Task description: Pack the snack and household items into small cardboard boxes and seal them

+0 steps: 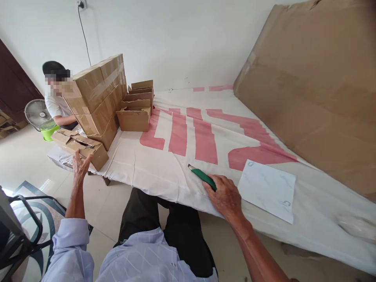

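Note:
My left hand [80,166] reaches to a taped cardboard box [99,157] at the table's left end. Its thumb and a finger are spread and rest against the near side of the box; the other fingers show poorly. A torn gap runs along the top of this box. In my right hand [226,195] is a green utility knife [205,178], gripped by its handle, with the short metal tip pointing up and left just above the cloth. To the right of that hand lies a white marbled sheet [268,190].
Taped cartons [101,98] are stacked behind the left box. Open-topped boxes [135,119] stand beside them. A large cardboard sheet [317,86] leans at the right. White cloth [152,168] with red shapes covers the table. Another person [57,103] and a fan [37,113] are at left.

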